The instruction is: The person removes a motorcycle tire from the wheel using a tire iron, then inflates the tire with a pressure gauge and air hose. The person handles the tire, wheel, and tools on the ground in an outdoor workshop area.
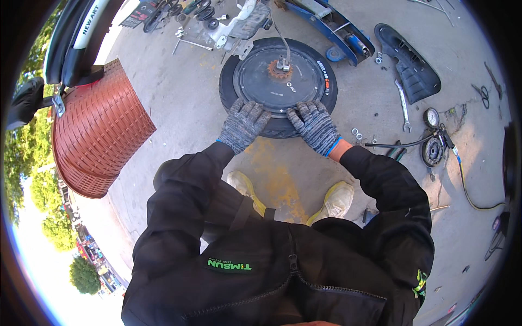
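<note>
A black motor hub wheel point(277, 89) with its tyre point(228, 81) lies flat on the ground in front of me. A rusty sprocket point(280, 69) surrounds its axle, and a cable rises from the centre. My left hand point(244, 125), in a grey knit glove, rests on the near left of the wheel, fingers spread over the tyre and the hub's edge. On the near right, my right hand point(314, 126) lies in a matching glove with a blue cuff, fingers stretched over the tyre. The palms hide part of the near sidewall.
A brown woven basket point(103, 130) stands at left. Behind the wheel are loose vehicle parts point(244, 27) and a blue metal frame point(326, 27). To the right lie a black plastic cover point(410, 65), a spanner point(403, 106), several nuts and an air gauge point(431, 118) with hose.
</note>
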`<state>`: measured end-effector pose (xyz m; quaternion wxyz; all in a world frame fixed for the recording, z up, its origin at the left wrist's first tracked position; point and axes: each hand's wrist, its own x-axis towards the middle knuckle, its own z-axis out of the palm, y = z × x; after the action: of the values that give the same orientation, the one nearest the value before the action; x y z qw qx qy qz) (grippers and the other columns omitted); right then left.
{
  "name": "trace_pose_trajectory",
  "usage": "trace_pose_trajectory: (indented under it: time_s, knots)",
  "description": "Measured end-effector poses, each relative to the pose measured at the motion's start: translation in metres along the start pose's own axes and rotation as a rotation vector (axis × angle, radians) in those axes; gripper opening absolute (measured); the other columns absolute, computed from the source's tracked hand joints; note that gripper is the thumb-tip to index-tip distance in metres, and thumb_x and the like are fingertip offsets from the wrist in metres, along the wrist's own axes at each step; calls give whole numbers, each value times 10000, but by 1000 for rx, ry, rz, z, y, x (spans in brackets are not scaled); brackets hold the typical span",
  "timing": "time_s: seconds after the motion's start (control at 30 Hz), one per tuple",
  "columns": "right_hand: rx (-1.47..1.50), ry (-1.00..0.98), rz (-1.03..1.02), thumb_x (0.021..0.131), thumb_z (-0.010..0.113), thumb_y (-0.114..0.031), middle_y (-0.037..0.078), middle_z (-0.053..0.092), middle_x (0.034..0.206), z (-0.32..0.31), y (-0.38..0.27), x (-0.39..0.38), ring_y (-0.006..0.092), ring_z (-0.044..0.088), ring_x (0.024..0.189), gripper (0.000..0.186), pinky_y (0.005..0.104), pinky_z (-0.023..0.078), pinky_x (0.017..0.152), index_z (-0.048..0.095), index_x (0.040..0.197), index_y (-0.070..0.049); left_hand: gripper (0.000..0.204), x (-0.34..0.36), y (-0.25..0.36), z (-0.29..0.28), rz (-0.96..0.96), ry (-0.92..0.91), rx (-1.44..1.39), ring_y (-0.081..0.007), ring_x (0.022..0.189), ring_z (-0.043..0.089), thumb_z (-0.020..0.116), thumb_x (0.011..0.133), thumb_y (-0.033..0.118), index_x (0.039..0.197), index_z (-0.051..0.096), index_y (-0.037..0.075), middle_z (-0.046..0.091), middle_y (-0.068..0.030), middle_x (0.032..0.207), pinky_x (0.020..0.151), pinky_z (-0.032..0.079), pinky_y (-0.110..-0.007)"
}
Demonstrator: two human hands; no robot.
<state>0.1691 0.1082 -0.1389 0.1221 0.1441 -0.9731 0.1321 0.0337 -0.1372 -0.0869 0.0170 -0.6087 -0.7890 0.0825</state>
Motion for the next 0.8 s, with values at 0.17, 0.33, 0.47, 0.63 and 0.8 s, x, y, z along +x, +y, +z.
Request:
trace_pose_trajectory:
  time_s: [0.17, 0.33, 0.47, 0.63, 0.8]
  knots:
    - [-13, 26, -12, 761, 663, -99, 237, 548, 1297, -40, 11, -3, 395, 548, 1204, 577, 572, 357, 1113, 555, 1327, -76, 634, 16, 18, -34, -15, 118, -114, -348, 1185, 573, 730, 710, 156, 1311, 551, 63, 599, -175, 1238, 1068, 403, -515]
    - [40, -103, 38, 780, 696, -91, 233, 541, 1354, -123, 24, 9, 376, 541, 1244, 573, 502, 371, 1124, 555, 1336, -95, 685, 34, 29, -101, -130, 209, -367, -381, 1149, 579, 779, 637, 161, 1282, 570, 61, 607, -199, 1201, 1016, 454, -466]
    - [218, 44, 58, 664, 814, -139, 179, 664, 1171, -171, 72, 40, 343, 648, 1092, 703, 375, 515, 989, 571, 1321, -85, 609, 75, 0, -158, -251, 233, -579, -344, 1036, 652, 791, 662, 183, 1229, 617, 41, 666, -186, 1100, 927, 531, -394]
    - [655, -10, 266, 727, 850, -123, 151, 639, 1312, -197, 123, 74, 216, 589, 1205, 740, 341, 453, 1064, 525, 1376, 21, 846, 118, -61, -156, -309, 146, -803, -241, 1064, 675, 921, 671, 318, 1366, 553, 5, 694, -150, 1180, 954, 533, -348]
    - [821, 279, 400, 815, 794, -143, 167, 661, 1279, -144, 160, -11, 212, 616, 1161, 599, 345, 477, 1026, 563, 1343, 19, 672, 157, -28, -158, -359, 335, -880, -363, 1243, 558, 713, 904, 318, 1426, 462, -22, 557, -261, 1358, 1081, 422, -415]
